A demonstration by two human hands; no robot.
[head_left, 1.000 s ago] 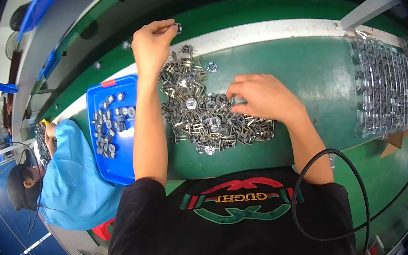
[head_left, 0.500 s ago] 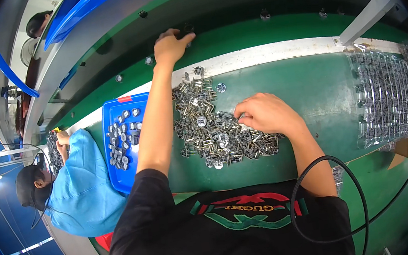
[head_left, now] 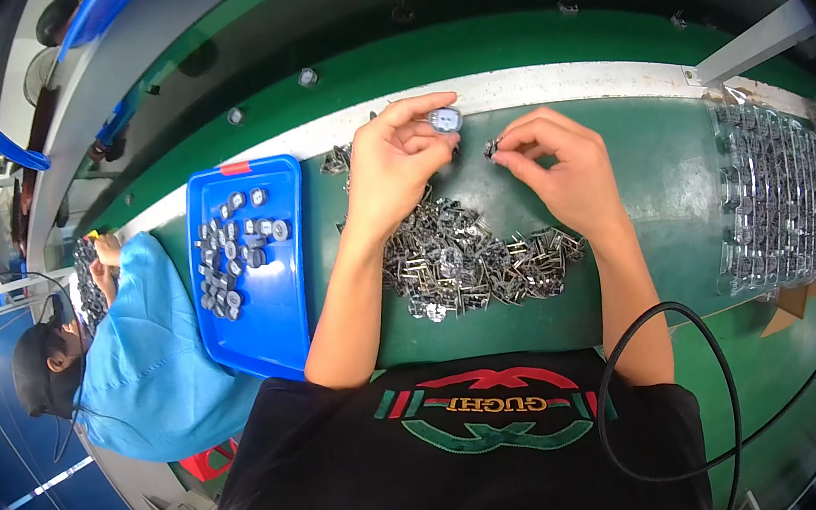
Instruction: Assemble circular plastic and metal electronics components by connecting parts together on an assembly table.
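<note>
My left hand (head_left: 390, 168) pinches a small round part with a pale face and a dark rim (head_left: 446, 120) between thumb and fingers, above the far edge of the bench. Just to its right, my right hand (head_left: 560, 159) grips a small dark metal piece with prongs (head_left: 491, 148) at its fingertips. The two parts are close together but apart. Below and between my forearms lies a heap of loose metal pronged pieces (head_left: 449, 260) on the green bench top. My left forearm partly covers the heap's left side.
Left of my arm is a blue tray (head_left: 287, 344) with several round grey and black parts. Clear plastic trays of parts (head_left: 774, 198) are stacked at the right. Beyond a white ledge (head_left: 549, 83), a green belt (head_left: 465, 52) carries spaced parts. A co-worker in blue (head_left: 153, 355) sits at left.
My left hand has come back from the belt with a round part in it. My right hand has risen from the heap with a metal piece, nearer the left hand.
</note>
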